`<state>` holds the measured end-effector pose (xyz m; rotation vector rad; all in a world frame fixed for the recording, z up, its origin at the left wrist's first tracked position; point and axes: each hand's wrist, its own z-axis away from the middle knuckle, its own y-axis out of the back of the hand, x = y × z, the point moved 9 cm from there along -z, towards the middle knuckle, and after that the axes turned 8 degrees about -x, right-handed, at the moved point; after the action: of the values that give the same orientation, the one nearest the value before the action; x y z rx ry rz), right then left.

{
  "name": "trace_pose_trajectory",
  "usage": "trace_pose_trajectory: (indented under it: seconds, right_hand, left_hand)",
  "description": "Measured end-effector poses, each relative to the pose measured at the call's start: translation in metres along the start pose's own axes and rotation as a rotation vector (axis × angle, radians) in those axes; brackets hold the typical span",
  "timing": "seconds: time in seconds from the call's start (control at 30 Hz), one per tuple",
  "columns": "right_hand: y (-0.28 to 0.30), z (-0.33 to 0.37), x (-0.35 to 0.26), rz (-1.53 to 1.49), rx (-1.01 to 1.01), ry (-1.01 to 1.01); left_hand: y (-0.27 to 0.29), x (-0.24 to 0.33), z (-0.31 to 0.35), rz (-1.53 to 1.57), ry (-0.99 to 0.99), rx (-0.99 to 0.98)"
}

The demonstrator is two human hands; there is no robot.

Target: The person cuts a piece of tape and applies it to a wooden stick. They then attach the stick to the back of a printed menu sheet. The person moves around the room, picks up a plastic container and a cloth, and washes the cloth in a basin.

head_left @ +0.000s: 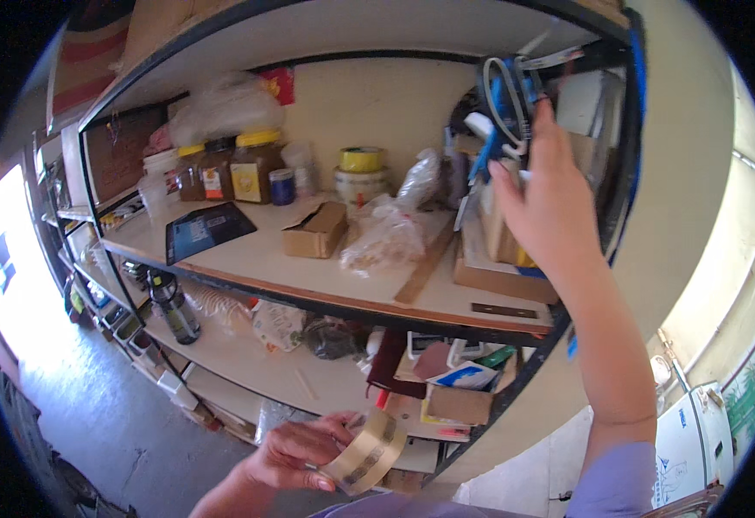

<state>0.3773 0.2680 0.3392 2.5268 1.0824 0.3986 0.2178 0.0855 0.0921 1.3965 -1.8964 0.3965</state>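
My left hand (304, 453) is wrapped round a wide roll of tan packing tape (367, 451) low in front of me. Up at the right end of the shelf, my right hand (543, 186) reaches out with thumb and fingers apart. Its fingertips are at the looped handles of a pair of scissors (505, 108), which stand among blue-handled tools in a crowded holder. Whether the fingertips press on the handles is hard to make out. Beneath that hand are a tan box-like holder (498, 229) and a flat cardboard box (503, 274).
Across the shelf (256, 259) stand yellow-lidded jars (255, 168), stacked tape rolls (360, 177), a small cardboard box (315, 231) and a clear plastic bag (386, 237). The lower shelf holds a dark bottle (174, 309) and mixed boxes. A dark metal post (637, 112) bounds the right side.
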Motion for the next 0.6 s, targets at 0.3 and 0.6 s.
trace_pose_trajectory:
  seconds: [0.3,0.6]
  right_hand:
    - [0.015,0.107,-0.081,-0.100,-0.093,0.255]
    - [-0.048,0.229,-0.142,-0.387,-0.725,0.357]
  left_hand:
    - [0.134,0.100,-0.063,-1.349,-0.003,0.302]
    - [0.315,0.017,-0.231,-1.548,0.054,0.131]
